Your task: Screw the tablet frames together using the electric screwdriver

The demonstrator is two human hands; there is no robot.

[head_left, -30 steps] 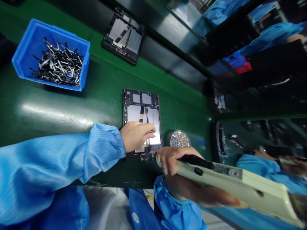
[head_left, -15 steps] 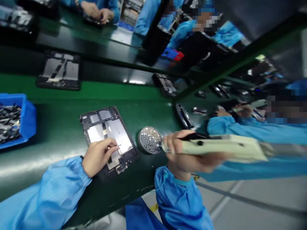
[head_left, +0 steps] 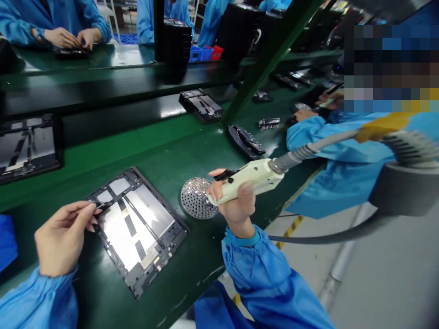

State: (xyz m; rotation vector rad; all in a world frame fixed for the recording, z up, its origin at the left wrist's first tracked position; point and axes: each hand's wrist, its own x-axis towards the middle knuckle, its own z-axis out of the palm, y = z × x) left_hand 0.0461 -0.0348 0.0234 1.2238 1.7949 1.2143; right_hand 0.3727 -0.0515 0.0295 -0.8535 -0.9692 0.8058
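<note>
An opened tablet (head_left: 156, 189) lies on the green bench, its silvery battery and flat cables exposed. At its upper left edge my left hand (head_left: 61, 235) pinches a small dark part (head_left: 103, 205) between thumb and fingers; its exact kind is too small to make out. My right hand (head_left: 236, 210) is wrapped round a cream power screwdriver (head_left: 254, 180) with a black lever, tilted so its front end is at a round screw tray (head_left: 195, 198). Holes cover the near part of this metal tray, and loose screws are heaped at its far side. The bit's tip is hard to see.
More opened tablets, one at far left (head_left: 29, 146) and one at the back (head_left: 200, 105), lie beyond. A black curved part (head_left: 245, 141) sits behind the screwdriver. A blue bin (head_left: 7, 242) is at left. A green post (head_left: 270, 55) slants across. Co-workers sit opposite and at right.
My left hand has moved left from the tablet's middle to its upper left edge. The screwdriver has swung, its cable end rising, with its front still at the screw tray. The view has shifted.
</note>
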